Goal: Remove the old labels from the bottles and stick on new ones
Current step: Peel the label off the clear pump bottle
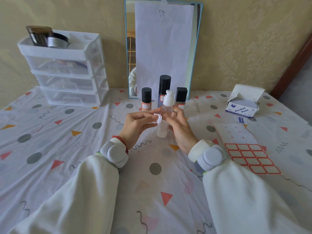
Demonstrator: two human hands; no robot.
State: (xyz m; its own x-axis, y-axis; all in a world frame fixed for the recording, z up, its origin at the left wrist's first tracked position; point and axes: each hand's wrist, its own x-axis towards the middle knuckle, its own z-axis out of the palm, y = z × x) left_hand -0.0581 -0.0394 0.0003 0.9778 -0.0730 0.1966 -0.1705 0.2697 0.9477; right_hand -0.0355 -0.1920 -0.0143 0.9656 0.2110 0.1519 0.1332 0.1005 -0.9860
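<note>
Here the right hand (179, 127) holds the clear pump bottle (166, 107) upright above the worktop (101, 174), steadying it, while the left hand (136, 124) pinches a white pad (158, 118) against its side, likely to wipe residue. 3 capped bottles (146, 98) wait behind.

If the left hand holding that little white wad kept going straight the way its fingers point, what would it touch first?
Most likely the clear pump bottle held by the right hand. The left hand pinches the white wad right beside it, though depth is hard to judge.
</note>
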